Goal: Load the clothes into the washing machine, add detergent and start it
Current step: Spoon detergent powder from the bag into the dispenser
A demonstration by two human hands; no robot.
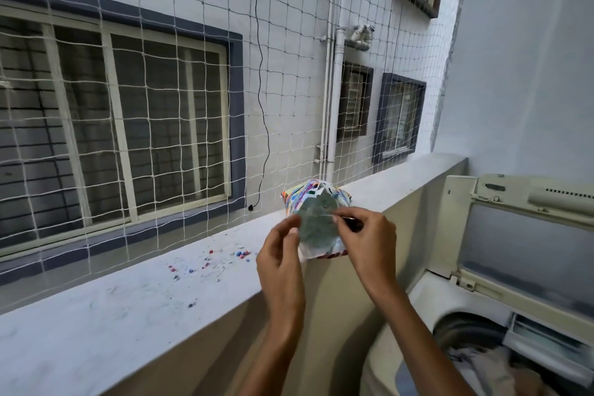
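Two hands, the left hand (283, 254) and the right hand (369, 241), each hold a narrow grip pinching the open mouth of the detergent packet (316, 222). It rests at the near edge of the parapet ledge (128, 299), beside the open washing machine (418, 315). Risk: an uneven pull tips the packet and adds powder to the granules (209, 262) scattered there.

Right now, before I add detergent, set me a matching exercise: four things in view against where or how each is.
1 detergent packet
2 clothes
3 coloured granules
4 washer lid

A in the drum
B raised open
C scattered on the ledge
D pinched by left hand and right hand

Pairs: 1-D, 2-A, 3-C, 4-B.
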